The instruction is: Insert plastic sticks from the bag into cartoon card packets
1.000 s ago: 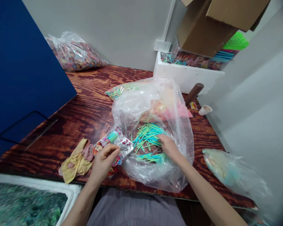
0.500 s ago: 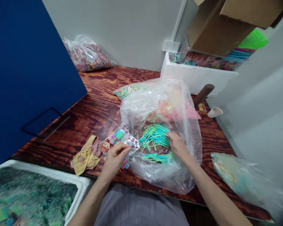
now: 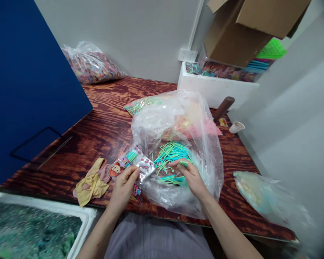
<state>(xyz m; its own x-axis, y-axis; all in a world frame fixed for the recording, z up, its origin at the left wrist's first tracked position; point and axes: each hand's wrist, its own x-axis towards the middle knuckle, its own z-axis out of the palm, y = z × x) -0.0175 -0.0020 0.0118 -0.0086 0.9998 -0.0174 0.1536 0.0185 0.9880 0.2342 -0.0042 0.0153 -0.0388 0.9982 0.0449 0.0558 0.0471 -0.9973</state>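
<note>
My left hand [image 3: 125, 185] pinches the edge of a small clear bag with dark pink print [image 3: 146, 167]. My right hand [image 3: 191, 177] is closed round a small bunch of thin green sticks [image 3: 183, 164], whose ends show at the fingers. Below it, loose green and blue sticks [image 3: 171, 153] lie in a large clear plastic bag [image 3: 213, 169] spread open on the table. Beside my left hand is a filled packet [image 3: 131, 156] of sticks, with a cartoon-figure packet [image 3: 115, 169] next to it.
Yellow and pink cloths [image 3: 93, 187] lie on the left of the table [image 3: 110, 97]. Behind are a pink bag [image 3: 194, 126], a brown rod [image 3: 224, 108], a paper cup [image 3: 237, 127] and a white foam box [image 3: 216, 88]. Another foam box [image 3: 89, 216] stands front left.
My right hand has moved left from the right side of the stick pile, and green stick ends now show in its fingers. My left hand stays by the small bag. The view has shifted slightly.
</note>
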